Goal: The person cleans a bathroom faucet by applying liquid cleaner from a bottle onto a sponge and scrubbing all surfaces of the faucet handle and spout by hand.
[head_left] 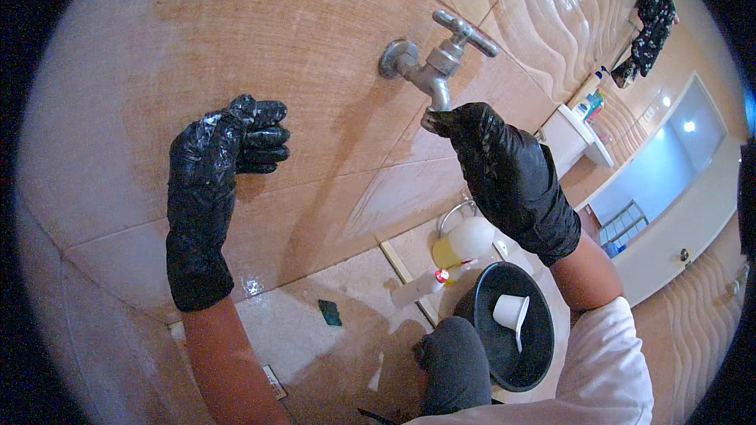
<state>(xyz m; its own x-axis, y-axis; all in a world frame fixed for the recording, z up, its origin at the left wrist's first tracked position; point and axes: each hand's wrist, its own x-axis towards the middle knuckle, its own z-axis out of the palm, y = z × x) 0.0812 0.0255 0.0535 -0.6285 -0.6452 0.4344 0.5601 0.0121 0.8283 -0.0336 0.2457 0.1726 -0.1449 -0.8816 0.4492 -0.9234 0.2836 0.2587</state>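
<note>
A metal faucet [439,71] with a T-shaped handle juts from the tan tiled wall. My right hand [512,169], in a black glove, is closed at the lower end of its spout, the fingertips hiding the mouth. To the left, my left hand [224,138] is held in front of the wall, apart from the faucet. Its black glove looks wet, with whitish suds on it. The fingers are curled in and close together, and nothing shows in them.
Below on the floor are a black basin [482,319] with a white dipper [512,312], a jug of yellow liquid [461,244], a white bottle with a red cap [417,290] and a dark green scrap [330,312]. A toilet tank [565,138] and a door [677,224] stand to the right.
</note>
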